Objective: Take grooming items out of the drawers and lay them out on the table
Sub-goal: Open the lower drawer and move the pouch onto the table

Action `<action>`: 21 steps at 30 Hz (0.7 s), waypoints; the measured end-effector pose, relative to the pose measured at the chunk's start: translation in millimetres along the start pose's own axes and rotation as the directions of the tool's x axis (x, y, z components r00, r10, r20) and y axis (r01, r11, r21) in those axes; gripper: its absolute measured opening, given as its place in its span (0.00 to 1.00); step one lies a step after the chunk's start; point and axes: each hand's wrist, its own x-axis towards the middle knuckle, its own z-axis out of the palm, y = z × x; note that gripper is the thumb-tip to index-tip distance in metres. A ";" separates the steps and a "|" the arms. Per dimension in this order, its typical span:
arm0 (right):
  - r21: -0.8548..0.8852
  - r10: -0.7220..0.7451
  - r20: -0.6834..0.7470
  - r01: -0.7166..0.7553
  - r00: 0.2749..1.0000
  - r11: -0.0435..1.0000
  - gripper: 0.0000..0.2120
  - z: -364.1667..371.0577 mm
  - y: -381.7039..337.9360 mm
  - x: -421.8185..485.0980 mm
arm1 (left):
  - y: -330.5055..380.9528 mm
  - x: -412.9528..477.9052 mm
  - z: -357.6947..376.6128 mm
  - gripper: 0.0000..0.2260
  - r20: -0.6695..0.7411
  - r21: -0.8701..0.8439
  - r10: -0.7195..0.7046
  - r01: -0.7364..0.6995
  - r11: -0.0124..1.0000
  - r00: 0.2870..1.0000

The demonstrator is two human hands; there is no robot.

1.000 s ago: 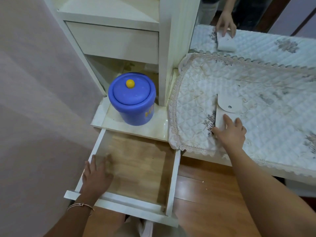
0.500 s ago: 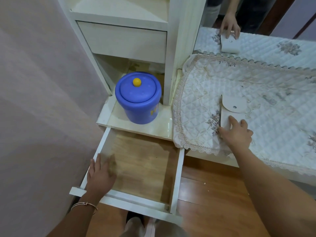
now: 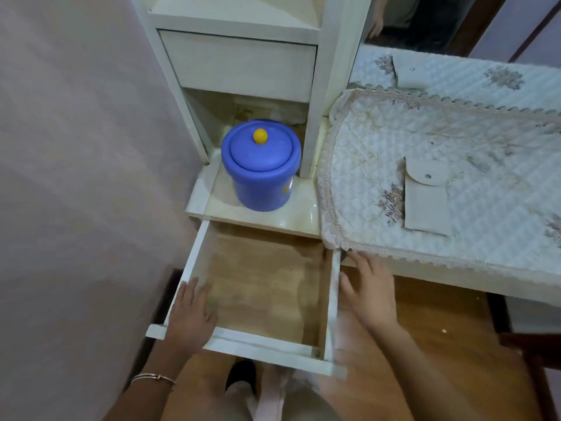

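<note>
A white drawer (image 3: 243, 344) is pulled out below the dresser, its wooden bottom bare. My left hand (image 3: 191, 314) rests flat on the drawer's front left corner. Blurred, with fingers spread, my right hand (image 3: 368, 291) hovers just outside the drawer's right wall and holds nothing. A cream snap-flap pouch (image 3: 425, 199) lies on the quilted cloth of the table (image 3: 455, 132), apart from both hands.
A blue lidded tub (image 3: 261, 168) with a yellow knob stands on the ledge behind the drawer. A shut upper drawer (image 3: 239, 65) is above it. A mirror (image 3: 455, 59) behind the table reflects the pouch. A wall is at the left; wooden floor lies below.
My right hand let go of the pouch on the table and moved down left to the drawer's right side. My left hand stayed on the drawer front.
</note>
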 end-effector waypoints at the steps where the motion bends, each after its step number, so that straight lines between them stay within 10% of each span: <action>1: 0.017 0.008 0.080 -0.009 0.997 1.000 0.17 11.9 -9.4 -24.7 | -6.4 -5.6 -1.9 0.25 0.017 -0.010 0.031 -0.031 0.999 0.999; 21: -0.164 0.254 0.095 -0.236 0.963 0.958 0.10 71.3 -77.9 -150.0 | -96.5 -20.8 -22.6 0.12 -0.014 -0.073 0.344 -0.344 0.936 0.939</action>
